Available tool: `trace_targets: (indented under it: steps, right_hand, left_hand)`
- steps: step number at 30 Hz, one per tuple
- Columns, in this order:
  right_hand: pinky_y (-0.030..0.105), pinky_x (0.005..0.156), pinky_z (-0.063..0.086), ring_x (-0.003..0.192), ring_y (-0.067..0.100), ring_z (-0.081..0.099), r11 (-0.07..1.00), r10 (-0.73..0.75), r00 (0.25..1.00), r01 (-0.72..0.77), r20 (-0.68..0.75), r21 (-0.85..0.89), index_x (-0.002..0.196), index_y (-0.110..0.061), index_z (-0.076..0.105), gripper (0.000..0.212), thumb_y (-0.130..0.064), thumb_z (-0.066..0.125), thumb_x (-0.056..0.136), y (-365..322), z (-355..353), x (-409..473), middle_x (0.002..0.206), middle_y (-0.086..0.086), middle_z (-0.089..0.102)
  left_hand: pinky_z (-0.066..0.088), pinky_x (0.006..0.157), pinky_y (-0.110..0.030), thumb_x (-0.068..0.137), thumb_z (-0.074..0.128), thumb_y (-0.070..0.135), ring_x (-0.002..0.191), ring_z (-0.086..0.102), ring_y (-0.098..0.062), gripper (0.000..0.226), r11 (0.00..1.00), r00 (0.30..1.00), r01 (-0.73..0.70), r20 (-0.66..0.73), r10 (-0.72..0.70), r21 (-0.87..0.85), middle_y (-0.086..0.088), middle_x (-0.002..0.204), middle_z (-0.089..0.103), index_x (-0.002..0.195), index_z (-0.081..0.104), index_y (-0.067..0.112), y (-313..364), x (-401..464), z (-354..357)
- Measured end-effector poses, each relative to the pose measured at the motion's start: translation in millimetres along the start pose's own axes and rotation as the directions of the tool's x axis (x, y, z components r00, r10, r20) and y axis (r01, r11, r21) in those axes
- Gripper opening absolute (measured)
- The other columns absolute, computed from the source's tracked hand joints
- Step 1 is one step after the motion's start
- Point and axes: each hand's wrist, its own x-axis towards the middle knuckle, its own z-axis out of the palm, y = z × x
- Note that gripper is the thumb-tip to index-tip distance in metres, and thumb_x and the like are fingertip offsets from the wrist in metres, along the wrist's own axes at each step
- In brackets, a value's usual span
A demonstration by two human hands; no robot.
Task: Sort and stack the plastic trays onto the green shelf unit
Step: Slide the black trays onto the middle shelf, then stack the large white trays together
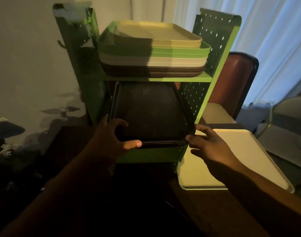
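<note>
A green shelf unit (219, 48) with perforated side panels stands in front of me. Its upper shelf carries a stack of trays (155, 53): cream on top, then green, white and brown. On the lower shelf lies a stack of black trays (149, 112), jutting out toward me. My left hand (112, 139) grips the stack's front left corner, thumb along the front rim. My right hand (209, 146) touches the front right corner with its fingertips, fingers apart.
A cream tray (245, 151) lies on the dark wooden table to the right of the shelf unit. A red-brown chair (235, 86) stands behind it, before pale curtains. Dark leafy decorations sit at the left by the wall.
</note>
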Motion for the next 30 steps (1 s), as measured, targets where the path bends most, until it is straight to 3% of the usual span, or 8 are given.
trace_targets:
  steps: [5,7,9,12,15,20,25,30]
  right_hand:
    - [0.036,0.079,0.056,0.098,0.027,0.068,0.999,0.003,0.999,-0.002,-0.036,0.043,0.115,-0.009,0.055,0.028,-0.019,0.069,0.092,6.9,-5.1,10.1,0.109,0.012,0.068]
    - [0.038,0.077,0.053,0.089,0.026,0.067,0.997,0.007,0.997,-0.001,-0.082,0.071,0.114,-0.005,0.057,0.024,-0.022,0.061,0.097,9.1,-17.7,14.7,0.101,0.011,0.067]
    - [0.04,0.077,0.05,0.086,0.028,0.064,0.994,0.017,0.988,-0.001,-0.15,0.108,0.113,-0.004,0.059,0.024,-0.023,0.057,0.099,12.5,-39.4,24.6,0.098,0.012,0.064]
    - [0.043,0.084,0.053,0.092,0.028,0.064,0.994,0.062,0.959,-0.035,-0.276,0.102,0.11,-0.009,0.061,0.02,-0.025,0.055,0.1,22.9,-83.8,48.1,0.105,0.013,0.065]
    - [0.038,0.083,0.052,0.092,0.023,0.064,0.994,0.112,0.91,-0.103,-0.398,0.044,0.105,-0.016,0.06,0.012,-0.025,0.053,0.1,40.5,-137.9,73.6,0.102,0.007,0.066]
    - [0.037,0.068,0.046,0.071,0.021,0.055,0.963,0.082,0.867,-0.195,-0.492,-0.184,0.077,-0.016,0.061,0.019,-0.02,0.053,0.094,81.9,-240.5,119.7,0.073,0.002,0.058]
    - [0.045,0.094,0.053,0.111,0.035,0.061,0.699,0.272,0.816,-0.532,-0.51,-0.478,0.123,-0.01,0.062,0.046,-0.034,0.049,0.086,141.5,-344.6,176.3,0.122,0.015,0.065]
    - [0.033,0.074,0.044,0.113,0.029,0.056,0.509,0.245,0.803,-0.584,-0.543,-0.632,0.134,-0.015,0.055,0.043,-0.033,0.049,0.096,201.1,-413.9,208.0,0.121,0.008,0.061]
  left_hand:
    - [0.022,0.117,-0.048,0.067,0.079,0.054,0.149,0.013,-0.032,0.091,0.987,0.985,0.074,0.145,-0.094,0.143,-0.006,0.164,-0.001,0.143,0.034,0.034,20.4,16.6,-10.3]
    - [0.02,0.118,-0.047,0.071,0.074,0.055,0.148,0.013,-0.03,0.082,0.954,0.99,-0.143,0.02,0.143,0.263,-0.005,0.162,0.009,0.141,0.039,0.032,37.3,3.3,2.8]
    - [0.03,0.113,-0.041,0.073,0.067,0.047,0.136,0.036,-0.026,0.059,0.839,0.852,-0.491,-0.07,0.518,0.232,-0.007,0.145,0.041,0.126,0.055,0.024,64.7,-16.6,26.0]
    - [0.042,0.095,-0.033,0.077,0.067,0.036,0.112,0.049,-0.015,0.035,0.756,0.756,-0.654,0.052,0.653,0.011,0.005,0.119,0.057,0.11,0.062,0.025,115.7,-30.9,82.5]
    - [0.038,0.095,-0.028,0.084,0.065,0.029,0.117,0.044,-0.01,0.036,0.808,0.767,-0.586,0.282,0.576,-0.058,0.008,0.125,0.055,0.119,0.057,0.026,167.0,-16.8,156.0]
    - [0.044,0.097,-0.029,0.087,0.058,0.015,0.122,0.054,-0.023,0.049,0.962,0.784,-0.268,0.571,0.245,-0.046,-0.007,0.137,0.054,0.135,0.047,0.016,225.6,47.9,305.6]
    - [0.047,0.097,-0.035,0.091,0.049,0.012,0.124,0.051,-0.03,0.052,0.971,0.751,-0.156,0.661,-0.004,0.183,-0.015,0.14,0.048,0.141,0.037,0.006,261.5,83.0,432.7]
    - [0.038,0.106,-0.039,0.09,0.052,0.027,0.132,0.041,-0.033,0.056,0.877,0.74,-0.262,0.667,-0.086,0.403,-0.012,0.145,0.043,0.141,0.035,0.012,237.2,102.3,530.5]
